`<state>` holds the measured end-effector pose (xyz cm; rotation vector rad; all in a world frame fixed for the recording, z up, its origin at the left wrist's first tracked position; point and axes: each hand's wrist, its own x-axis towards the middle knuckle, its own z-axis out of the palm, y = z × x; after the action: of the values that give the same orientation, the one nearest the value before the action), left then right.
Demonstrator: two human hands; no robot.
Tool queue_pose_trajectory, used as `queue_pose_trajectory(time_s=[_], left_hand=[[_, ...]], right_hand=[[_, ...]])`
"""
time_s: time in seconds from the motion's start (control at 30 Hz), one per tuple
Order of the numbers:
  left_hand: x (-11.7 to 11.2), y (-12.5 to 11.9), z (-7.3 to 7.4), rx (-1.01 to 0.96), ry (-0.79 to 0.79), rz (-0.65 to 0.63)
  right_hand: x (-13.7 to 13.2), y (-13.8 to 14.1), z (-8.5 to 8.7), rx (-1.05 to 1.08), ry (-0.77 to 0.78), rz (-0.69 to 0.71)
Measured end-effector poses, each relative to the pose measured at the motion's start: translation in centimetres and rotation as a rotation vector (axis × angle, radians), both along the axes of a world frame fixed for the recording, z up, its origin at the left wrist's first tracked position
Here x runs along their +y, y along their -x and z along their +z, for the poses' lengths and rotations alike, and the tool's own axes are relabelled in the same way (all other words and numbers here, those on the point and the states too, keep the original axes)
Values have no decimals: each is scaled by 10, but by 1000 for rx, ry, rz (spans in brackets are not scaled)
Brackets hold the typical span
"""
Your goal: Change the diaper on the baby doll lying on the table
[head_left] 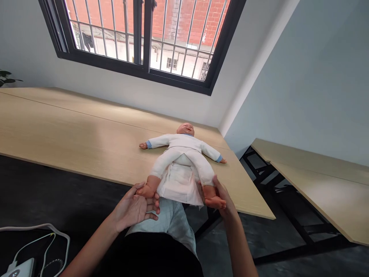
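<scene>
A baby doll in a white suit with blue cuffs lies face up on the wooden table, head toward the window and legs spread toward me. Its bare feet reach the table's front edge. My left hand, palm up, cups the doll's foot on the left between thumb and loosely curled fingers. Around the other foot and ankle is my right hand, its fingers partly hidden behind the leg. Spread between the legs is a white diaper, its near end hanging at the table edge; its upper part is hidden under the doll.
The light wooden table runs along the wall beneath a barred window. A second table stands to the right beyond a gap. White cables and a white device are at lower left, a plant at far left.
</scene>
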<state>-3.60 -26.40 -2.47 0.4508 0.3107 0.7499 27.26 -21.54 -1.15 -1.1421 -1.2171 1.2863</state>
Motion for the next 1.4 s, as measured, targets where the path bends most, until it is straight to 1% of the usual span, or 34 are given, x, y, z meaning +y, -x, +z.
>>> queue_pose_trajectory(time_s=[0.03,0.13,0.2,0.27,0.33,0.37,0.4,0.43,0.53,0.57,0.6,0.63,0.67,0.7,0.73,0.83,0.87,0.93,1.03,1.07,1.13,1.2,1.27,1.3,1.33,1.4], left_hand=[[0,4,-2,22,-2,7],[-1,10,-8,65,-16,31],[-2,12,-11,79,-30,40],[-2,12,-12,84,-35,41],[-2,11,-13,84,-34,36],[-1,10,-13,82,-35,32],[-1,9,-13,80,-36,28],[-2,8,-13,78,-38,23],[-3,4,-13,72,-38,11],[-4,2,-13,72,-35,7],[-4,1,-13,73,-31,2],[-5,-1,-13,75,-29,-1],[-5,-3,-13,76,-26,-3],[-5,-5,-12,76,-24,-3],[-6,-7,-11,77,-24,-3],[-5,-10,-8,79,-24,-4],[-5,-11,-7,82,-26,-3],[-6,-13,-5,89,-31,6],[-7,-19,-3,114,-36,23],[-7,-21,-3,123,-38,29],[-6,-26,-4,133,-40,36],[-6,-31,-6,136,-35,27],[-6,-35,-8,146,-21,13],[-7,-36,-8,154,-16,9],[-8,-37,-9,163,-13,8],[-12,-39,-9,181,-12,13]], right_hand=[[-5,-2,3,-11,6,27],[-16,-6,15,-85,1,174],[-17,-9,21,-128,-14,221],[-14,-13,23,-149,-18,239],[-9,-18,21,-180,-32,233],[-7,-19,19,-219,-49,205],[-6,-19,17,-283,-78,147],[-7,-18,16,-375,-119,62],[-22,3,15,-749,-336,-277],[-30,15,15,-872,-431,-350],[-38,28,16,-972,-528,-358],[-46,42,16,-1044,-628,-295],[-52,55,15,-1103,-710,-196],[-57,66,15,-1149,-766,-129],[-59,76,15,-1187,-809,-97],[-52,92,19,-1273,-898,-68],[-47,94,24,-1297,-928,-65],[-32,96,40,-1343,-997,-73],[1,102,71,-1387,-1095,-118],[16,104,82,-1392,-1113,-103],[49,108,101,-1382,-1109,-10],[86,108,115,-1324,-998,8],[121,103,121,-1241,-826,42],[138,98,120,-1180,-730,75],[152,93,118,-1154,-685,78],[175,81,107,-1107,-623,70]])
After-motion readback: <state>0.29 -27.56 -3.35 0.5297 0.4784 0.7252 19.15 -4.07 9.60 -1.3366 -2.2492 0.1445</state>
